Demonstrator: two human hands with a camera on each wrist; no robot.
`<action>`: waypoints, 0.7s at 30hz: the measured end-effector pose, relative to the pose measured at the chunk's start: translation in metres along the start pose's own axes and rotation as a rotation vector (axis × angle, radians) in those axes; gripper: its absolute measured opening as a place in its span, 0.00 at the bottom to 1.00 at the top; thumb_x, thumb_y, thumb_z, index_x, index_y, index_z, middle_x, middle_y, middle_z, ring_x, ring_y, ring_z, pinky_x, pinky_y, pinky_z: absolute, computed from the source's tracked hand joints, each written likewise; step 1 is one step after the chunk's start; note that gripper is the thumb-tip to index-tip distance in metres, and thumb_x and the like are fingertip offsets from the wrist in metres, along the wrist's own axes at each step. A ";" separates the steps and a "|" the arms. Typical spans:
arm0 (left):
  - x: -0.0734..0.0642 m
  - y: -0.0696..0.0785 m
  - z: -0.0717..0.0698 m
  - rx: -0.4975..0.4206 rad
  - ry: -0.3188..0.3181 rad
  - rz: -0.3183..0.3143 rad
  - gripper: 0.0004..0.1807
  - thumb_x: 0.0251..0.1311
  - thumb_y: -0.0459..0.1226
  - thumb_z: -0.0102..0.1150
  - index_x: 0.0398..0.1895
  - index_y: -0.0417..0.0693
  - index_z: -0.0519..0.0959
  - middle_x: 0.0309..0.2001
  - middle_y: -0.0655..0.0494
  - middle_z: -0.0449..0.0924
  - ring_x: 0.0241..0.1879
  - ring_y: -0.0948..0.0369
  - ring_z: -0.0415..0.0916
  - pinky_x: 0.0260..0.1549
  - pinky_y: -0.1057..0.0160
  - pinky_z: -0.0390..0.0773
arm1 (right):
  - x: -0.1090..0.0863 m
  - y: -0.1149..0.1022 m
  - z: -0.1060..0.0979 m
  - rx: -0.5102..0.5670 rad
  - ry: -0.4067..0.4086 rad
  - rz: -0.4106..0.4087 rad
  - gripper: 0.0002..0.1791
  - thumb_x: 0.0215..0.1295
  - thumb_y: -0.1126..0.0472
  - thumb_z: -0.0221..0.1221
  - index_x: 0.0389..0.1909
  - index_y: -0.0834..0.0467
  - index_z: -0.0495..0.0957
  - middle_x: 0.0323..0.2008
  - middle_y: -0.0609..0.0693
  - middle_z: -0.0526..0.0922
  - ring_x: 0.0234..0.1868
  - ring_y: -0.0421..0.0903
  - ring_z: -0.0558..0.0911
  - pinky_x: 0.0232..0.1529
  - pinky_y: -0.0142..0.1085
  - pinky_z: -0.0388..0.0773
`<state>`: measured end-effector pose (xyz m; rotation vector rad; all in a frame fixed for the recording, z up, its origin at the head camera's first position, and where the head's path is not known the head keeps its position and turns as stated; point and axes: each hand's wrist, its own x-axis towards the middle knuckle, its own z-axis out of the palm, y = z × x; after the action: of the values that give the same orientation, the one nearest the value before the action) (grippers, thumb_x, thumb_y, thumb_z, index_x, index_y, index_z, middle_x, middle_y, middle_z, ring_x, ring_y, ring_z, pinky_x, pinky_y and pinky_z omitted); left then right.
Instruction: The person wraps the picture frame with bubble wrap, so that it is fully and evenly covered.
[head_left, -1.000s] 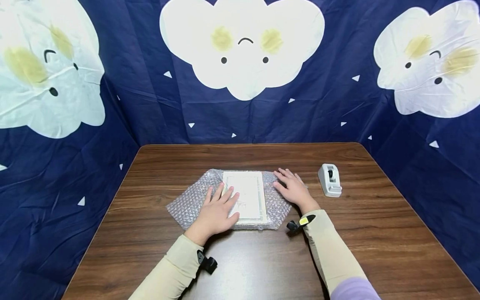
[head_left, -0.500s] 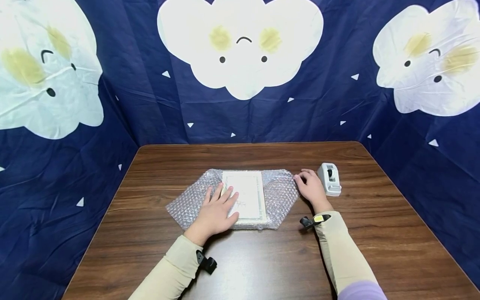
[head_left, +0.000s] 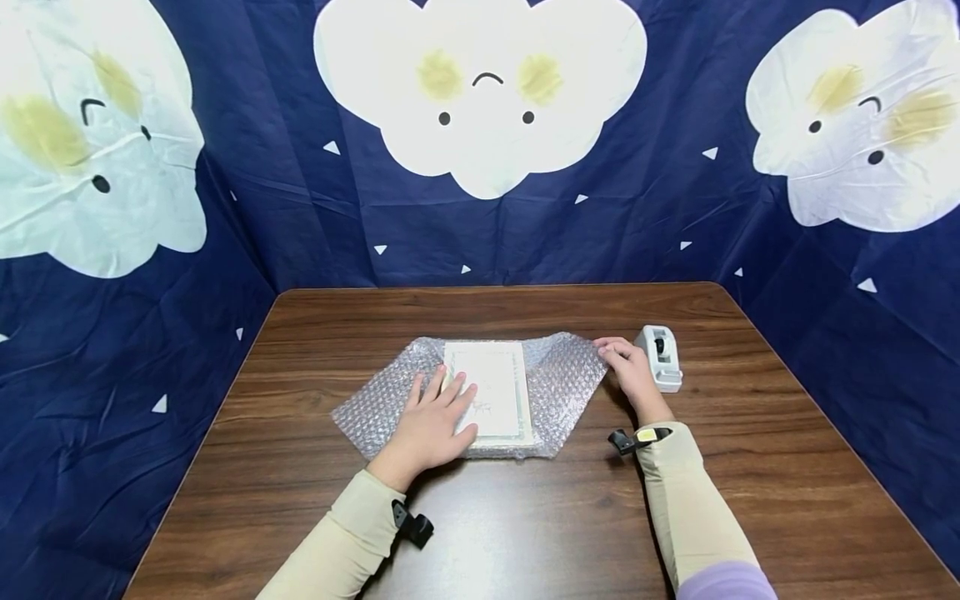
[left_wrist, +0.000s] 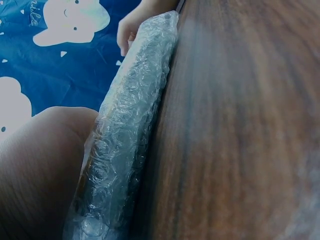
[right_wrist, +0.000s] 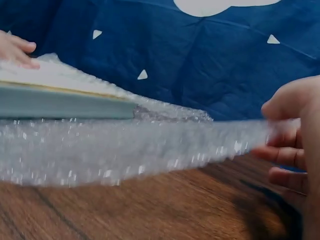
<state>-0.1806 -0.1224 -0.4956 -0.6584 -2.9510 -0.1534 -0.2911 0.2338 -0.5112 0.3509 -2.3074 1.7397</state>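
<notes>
A flat rectangular piece with a white, ornamentally bordered face lies on a sheet of bubble wrap. Its thick pale side shows in the right wrist view; whether it is a book or a frame I cannot tell. With fingers spread, my left hand rests on its left part and the wrap beside it. My right hand pinches the right corner of the wrap between thumb and fingers, the flap lifted off the table. In the left wrist view, wrap covers the near side of the piece.
A white tape dispenser stands just beyond my right hand. All this is on a brown wooden table, with a dark blue cloth printed with clouds hanging behind and at both sides.
My right hand has moved right from the wrap's surface to its corner, taken hold of it and raised the flap. The left hand has stayed in place.
</notes>
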 end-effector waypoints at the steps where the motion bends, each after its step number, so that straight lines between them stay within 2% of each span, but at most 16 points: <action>1: 0.000 0.000 0.000 0.002 0.001 0.000 0.34 0.60 0.59 0.37 0.68 0.58 0.60 0.70 0.56 0.52 0.70 0.50 0.37 0.62 0.41 0.37 | 0.000 -0.006 0.000 0.033 -0.009 0.000 0.15 0.61 0.69 0.53 0.18 0.75 0.74 0.44 0.68 0.77 0.45 0.46 0.74 0.45 0.26 0.65; 4: 0.001 -0.001 0.001 0.000 0.002 0.003 0.34 0.60 0.59 0.36 0.69 0.58 0.59 0.70 0.56 0.52 0.70 0.50 0.37 0.63 0.41 0.37 | -0.001 -0.022 0.003 0.109 -0.014 0.010 0.16 0.62 0.70 0.51 0.19 0.78 0.74 0.45 0.71 0.75 0.46 0.48 0.74 0.47 0.27 0.64; 7: 0.001 -0.002 0.002 -0.006 0.004 0.004 0.34 0.61 0.59 0.36 0.69 0.58 0.59 0.70 0.56 0.51 0.70 0.50 0.37 0.63 0.42 0.37 | 0.001 -0.027 0.008 0.195 -0.005 0.017 0.15 0.63 0.70 0.50 0.24 0.80 0.73 0.45 0.70 0.75 0.46 0.48 0.74 0.48 0.28 0.65; 10: 0.001 -0.002 0.002 -0.012 0.007 0.007 0.34 0.61 0.59 0.37 0.69 0.58 0.59 0.70 0.56 0.52 0.70 0.50 0.37 0.63 0.42 0.37 | 0.007 -0.020 0.015 0.324 0.006 0.025 0.15 0.64 0.69 0.50 0.29 0.82 0.72 0.44 0.64 0.77 0.45 0.44 0.74 0.46 0.30 0.68; 13: 0.001 -0.002 0.002 -0.013 0.006 0.010 0.34 0.61 0.59 0.36 0.69 0.58 0.59 0.69 0.56 0.52 0.70 0.50 0.37 0.63 0.42 0.37 | 0.010 -0.023 0.023 0.455 0.016 0.034 0.15 0.64 0.68 0.51 0.31 0.82 0.71 0.42 0.58 0.77 0.43 0.44 0.74 0.41 0.30 0.71; 17: 0.001 -0.001 0.002 -0.016 0.004 0.012 0.33 0.61 0.59 0.36 0.69 0.59 0.59 0.70 0.56 0.52 0.70 0.50 0.37 0.63 0.42 0.37 | 0.013 -0.034 0.033 0.579 0.014 0.064 0.13 0.64 0.68 0.51 0.23 0.71 0.76 0.40 0.53 0.74 0.41 0.43 0.74 0.37 0.30 0.72; 19: 0.001 -0.001 0.002 -0.017 0.004 0.013 0.33 0.61 0.59 0.36 0.69 0.59 0.59 0.70 0.56 0.52 0.70 0.50 0.37 0.63 0.42 0.37 | 0.015 -0.041 0.037 0.610 0.006 0.083 0.14 0.64 0.68 0.51 0.19 0.63 0.77 0.40 0.52 0.72 0.39 0.42 0.73 0.35 0.30 0.72; 21: 0.001 -0.002 0.002 -0.015 0.003 0.014 0.33 0.61 0.59 0.36 0.69 0.59 0.59 0.70 0.56 0.52 0.70 0.50 0.37 0.63 0.42 0.37 | 0.016 -0.046 0.042 0.632 -0.001 0.099 0.15 0.64 0.68 0.50 0.19 0.60 0.77 0.40 0.52 0.71 0.36 0.41 0.73 0.32 0.29 0.72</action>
<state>-0.1820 -0.1234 -0.4974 -0.6799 -2.9444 -0.1759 -0.2924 0.1801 -0.4756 0.3406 -1.7400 2.4895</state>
